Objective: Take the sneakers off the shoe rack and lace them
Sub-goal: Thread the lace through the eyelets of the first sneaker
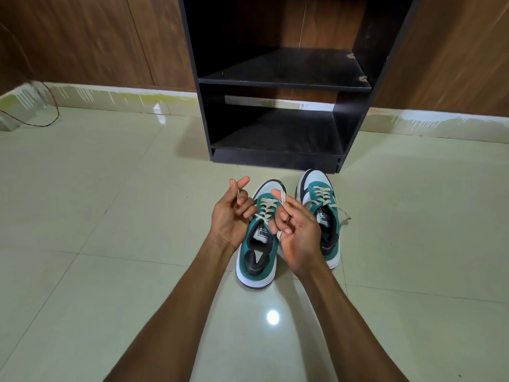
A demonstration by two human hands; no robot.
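Resting side by side on the glossy pale floor tiles [110,216] are two sneakers, both teal and white with dark trim and thick white soles, toes pointing toward the shoe rack [275,86]. The left sneaker [257,260] lies between the person's two forearms; the right sneaker [322,213] sits just beside it, slightly farther forward, its cream laces crossed through the eyelets with a loose end [344,216] trailing onto the tile.

Two bare hands work over the left sneaker. The left hand [230,213] has its grip closed on one flat cream lace end [238,193], pinched between thumb and fingers and drawn up to the left. The right hand [296,230] has its grip closed on the other lace end [283,197], the strip running over its forefinger and down across the palm. Between the hands the lace makes several crossings over the tongue.

The rack is one black board unit with two open compartments, matte and dusty, chipped at the right edge of the upper shelf. Behind it stand brown wood-grain panels [82,37] and a pale skirting. One thin dark cable [52,106] loops on the floor at far left
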